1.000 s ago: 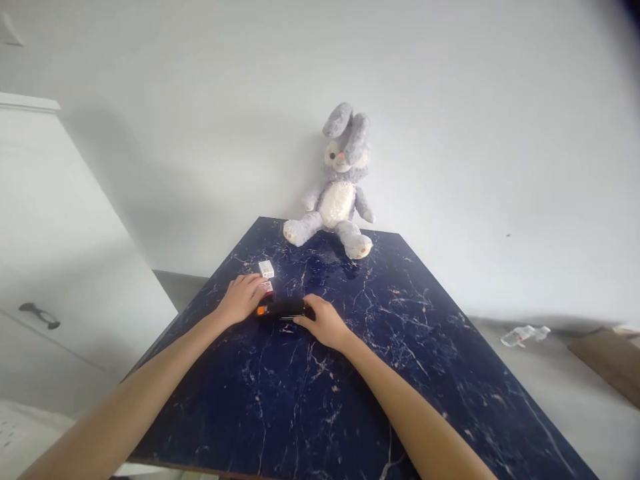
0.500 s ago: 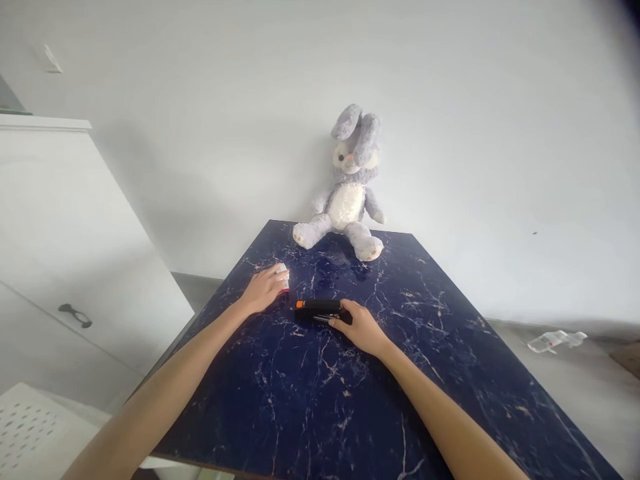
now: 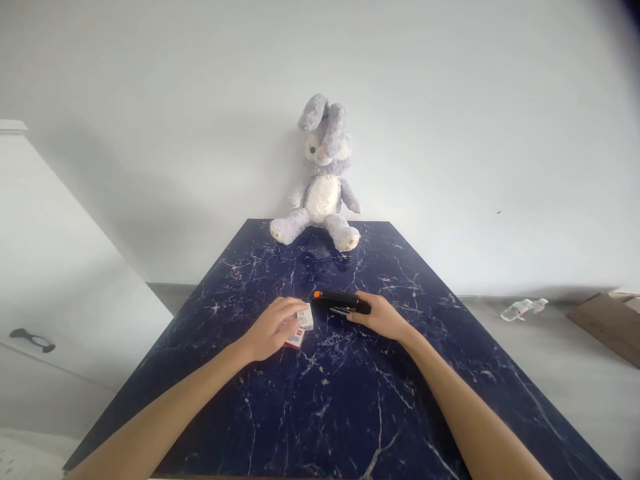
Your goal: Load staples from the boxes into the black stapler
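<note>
My left hand (image 3: 274,328) is closed around a small white box (image 3: 305,318), thumb on the near side and fingers over the top. Just below it, partly covered by the hand, is a flat red and white box (image 3: 295,339); whether the two boxes touch I cannot tell. My right hand (image 3: 377,316) grips the rear end of a black stapler (image 3: 336,298) with an orange tip. The stapler points left, its front end a little beyond the white box, and its metal lower part shows near the thumb.
A grey plush rabbit (image 3: 323,193) sits at the far edge of the dark blue marbled table (image 3: 320,413), against the wall. A white cabinet (image 3: 60,267) stands on the left. Plastic bottles (image 3: 523,309) and a cardboard box (image 3: 607,327) lie on the floor to the right.
My left hand has come nearer to me and to the right, with the white box; the red and white box shows more. The stapler has shifted right with my right hand. The view has turned.
</note>
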`<move>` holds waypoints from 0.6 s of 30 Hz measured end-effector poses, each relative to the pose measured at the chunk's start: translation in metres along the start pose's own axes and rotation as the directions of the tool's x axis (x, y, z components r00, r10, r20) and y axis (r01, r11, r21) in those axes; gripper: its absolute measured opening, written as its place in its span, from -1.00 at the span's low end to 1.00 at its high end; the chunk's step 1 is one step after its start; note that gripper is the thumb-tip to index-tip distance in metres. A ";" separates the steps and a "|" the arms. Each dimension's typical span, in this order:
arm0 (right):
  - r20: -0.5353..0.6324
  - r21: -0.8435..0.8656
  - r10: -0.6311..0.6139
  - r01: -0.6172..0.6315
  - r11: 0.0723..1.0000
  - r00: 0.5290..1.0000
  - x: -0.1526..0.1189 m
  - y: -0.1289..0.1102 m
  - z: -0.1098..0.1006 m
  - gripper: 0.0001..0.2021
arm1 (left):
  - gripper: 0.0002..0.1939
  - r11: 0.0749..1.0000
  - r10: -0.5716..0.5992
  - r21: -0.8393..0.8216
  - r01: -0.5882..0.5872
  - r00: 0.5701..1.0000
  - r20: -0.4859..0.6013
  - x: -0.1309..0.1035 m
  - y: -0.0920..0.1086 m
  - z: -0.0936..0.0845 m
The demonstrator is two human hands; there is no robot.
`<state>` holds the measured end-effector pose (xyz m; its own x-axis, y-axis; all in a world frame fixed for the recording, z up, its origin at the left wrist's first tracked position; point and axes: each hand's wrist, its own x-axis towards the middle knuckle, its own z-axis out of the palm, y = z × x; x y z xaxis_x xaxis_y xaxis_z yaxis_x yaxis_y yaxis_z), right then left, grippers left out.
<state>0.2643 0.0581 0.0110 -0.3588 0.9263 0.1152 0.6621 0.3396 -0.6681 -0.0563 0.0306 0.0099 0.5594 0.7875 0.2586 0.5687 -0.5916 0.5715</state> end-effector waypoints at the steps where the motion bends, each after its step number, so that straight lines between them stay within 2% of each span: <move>1: -0.014 -0.004 0.005 -0.005 1.000 1.000 -0.001 0.001 0.002 -0.80 | -0.58 1.000 -0.012 -0.019 0.012 1.000 -0.026 0.001 0.001 0.001; 4: -0.055 -0.009 0.015 -0.015 1.000 0.998 0.000 0.000 0.007 -0.81 | -0.60 0.994 -0.097 -0.069 0.088 0.985 -0.143 0.002 -0.006 0.001; 6: -0.070 -0.007 0.019 -0.020 1.000 0.997 0.002 0.000 0.011 -0.82 | -0.57 0.983 -0.167 -0.104 0.151 0.973 -0.161 0.002 -0.012 0.000; 8: -0.080 -0.005 0.021 -0.021 1.000 0.997 0.004 0.000 0.015 -0.83 | -0.52 0.977 -0.190 -0.108 0.181 0.979 -0.069 0.002 -0.015 -0.001; 10: -0.090 -0.002 0.018 -0.018 1.000 0.996 0.006 -0.002 0.020 -0.84 | -0.49 0.983 -0.162 -0.075 0.168 0.984 0.070 0.001 -0.014 -0.001; 12: -0.092 0.002 0.009 -0.009 1.000 0.996 0.006 -0.005 0.025 -0.85 | -0.48 0.989 -0.137 -0.041 0.145 0.978 0.156 0.000 -0.012 -0.002; 14: -0.082 0.006 -0.006 0.007 1.000 0.997 0.007 -0.007 0.028 -0.86 | -0.46 0.986 -0.154 -0.038 0.163 0.973 0.170 0.001 -0.011 -0.003; 18: -0.064 0.008 -0.039 0.040 0.999 0.997 0.009 -0.009 0.028 -0.89 | -0.48 0.977 -0.174 -0.100 0.187 0.977 0.125 0.011 -0.018 -0.006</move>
<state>0.2370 0.0585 -0.0027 -0.3418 0.9208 0.1878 0.6417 0.3747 -0.6692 -0.0642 0.0510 0.0072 0.5229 0.8506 0.0553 0.6003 -0.4135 0.6846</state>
